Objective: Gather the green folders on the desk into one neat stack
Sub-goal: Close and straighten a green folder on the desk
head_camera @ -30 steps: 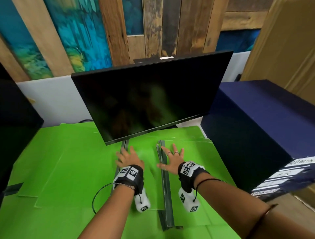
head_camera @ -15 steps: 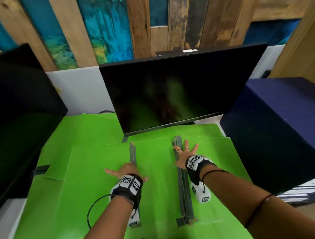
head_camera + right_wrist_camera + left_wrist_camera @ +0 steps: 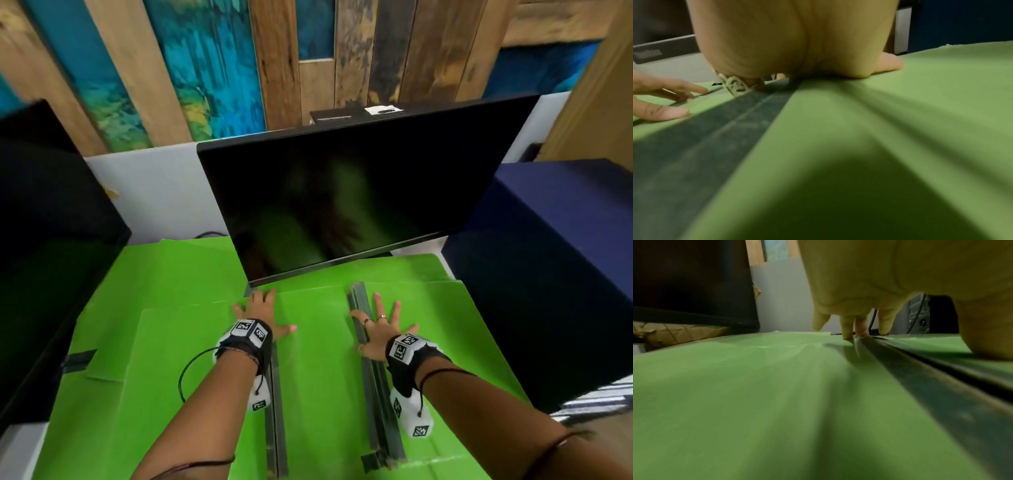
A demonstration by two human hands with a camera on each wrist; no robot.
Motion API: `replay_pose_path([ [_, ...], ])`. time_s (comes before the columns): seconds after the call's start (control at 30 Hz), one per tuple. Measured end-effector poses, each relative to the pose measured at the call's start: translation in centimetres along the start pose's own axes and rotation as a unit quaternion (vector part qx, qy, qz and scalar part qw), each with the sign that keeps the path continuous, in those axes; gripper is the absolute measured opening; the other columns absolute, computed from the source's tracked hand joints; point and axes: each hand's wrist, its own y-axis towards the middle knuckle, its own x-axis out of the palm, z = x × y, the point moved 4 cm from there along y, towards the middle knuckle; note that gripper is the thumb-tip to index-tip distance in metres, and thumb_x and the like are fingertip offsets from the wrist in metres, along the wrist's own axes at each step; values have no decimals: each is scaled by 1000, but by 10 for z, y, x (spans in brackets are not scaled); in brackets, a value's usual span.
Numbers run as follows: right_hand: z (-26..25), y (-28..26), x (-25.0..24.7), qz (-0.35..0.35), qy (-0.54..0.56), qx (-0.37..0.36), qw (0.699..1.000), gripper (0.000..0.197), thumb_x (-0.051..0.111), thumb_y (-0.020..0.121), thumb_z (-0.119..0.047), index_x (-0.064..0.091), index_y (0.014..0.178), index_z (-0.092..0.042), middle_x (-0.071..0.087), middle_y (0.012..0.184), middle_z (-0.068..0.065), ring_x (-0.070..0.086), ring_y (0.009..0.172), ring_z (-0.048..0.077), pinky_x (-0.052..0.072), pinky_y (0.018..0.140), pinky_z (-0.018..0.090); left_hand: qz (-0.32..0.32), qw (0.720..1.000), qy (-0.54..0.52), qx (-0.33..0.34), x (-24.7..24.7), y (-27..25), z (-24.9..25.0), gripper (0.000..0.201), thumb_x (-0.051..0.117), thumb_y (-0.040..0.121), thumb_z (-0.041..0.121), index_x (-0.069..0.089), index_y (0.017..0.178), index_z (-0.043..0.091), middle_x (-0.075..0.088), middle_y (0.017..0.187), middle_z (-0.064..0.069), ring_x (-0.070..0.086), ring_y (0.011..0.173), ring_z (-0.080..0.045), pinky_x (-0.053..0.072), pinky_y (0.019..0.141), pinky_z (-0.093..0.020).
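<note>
Green folders [image 3: 318, 359], overlapped beneath monitor [image 3: 359, 205]: left hand [image 3: 262, 313] and right hand [image 3: 378, 330] pressed flat, fingers splayed wide; aligning step judged underway, squaring edges next.

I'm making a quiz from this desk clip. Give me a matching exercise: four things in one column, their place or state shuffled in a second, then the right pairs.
Things:
1. left hand
2. right hand
3. monitor
4. navy box

Places or states:
A. dark screen, standing behind the folders
B. flat on a folder, rings on its fingers
C. at the desk's right edge
D. flat on a folder, no rings showing

Pairs: 1-D, 2-B, 3-A, 4-C
</note>
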Motion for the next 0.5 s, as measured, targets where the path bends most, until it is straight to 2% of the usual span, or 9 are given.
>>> replay_pose_path([
  [0.1, 2, 1, 3, -6, 12, -1, 1000, 76, 53, 88, -36, -2, 137, -59, -41, 146, -1, -33, 133, 42, 0, 95, 81, 34, 999, 28, -22, -12, -3, -1, 109, 61, 61, 75, 19, 146, 21, 26, 151, -12, 22, 142, -29, 10, 114, -58],
  [0.17, 2, 0, 4, -3, 10, -1, 1000, 76, 52, 89, -37, -3, 137, -60, -41, 146, -1, -33, 133, 42, -1, 95, 81, 28, 999, 27, -37, -22, -4, -3, 103, 60, 64, 73, 28, 143, 16, 31, 149, -12, 27, 139, -30, 16, 115, -53],
  [0.27, 1, 0, 5, 3, 10, 0, 1000, 73, 49, 90, -40, -4, 136, -60, -42, 145, -2, -33, 134, 41, -1, 96, 80, 25, 997, -44, -49, -31, -9, -3, 72, 63, 77, 53, 43, 135, 14, 42, 142, -11, 41, 131, -29, 32, 111, -45],
  [0.33, 1, 1, 6, 9, 17, 2, 1000, 66, 43, 93, -44, -4, 136, -61, -40, 147, -3, -32, 134, 41, -1, 97, 80, 34, 994, -101, -28, -39, -16, 2, 54, 64, 81, 37, 49, 127, 13, 51, 134, -13, 49, 123, -29, 41, 104, -38],
  [0.4, 0, -2, 6, 15, 19, 3, 1000, 57, 34, 95, -47, -2, 137, -61, -36, 149, -3, -31, 135, 41, -1, 97, 79, 60, 991, -123, 0, -54, -28, 13, 46, 65, 81, 29, 52, 122, 12, 54, 127, -14, 53, 117, -31, 45, 97, -35],
  [0.5, 1, -4, 4, 23, 45, 1, 999, 45, 17, 97, -51, 0, 137, -61, -33, 151, -4, -29, 136, 40, -2, 98, 79, 113, 984, -127, 49, -87, -55, 40, 42, 67, 81, 21, 56, 119, 10, 57, 120, -14, 55, 113, -30, 46, 93, -34],
])
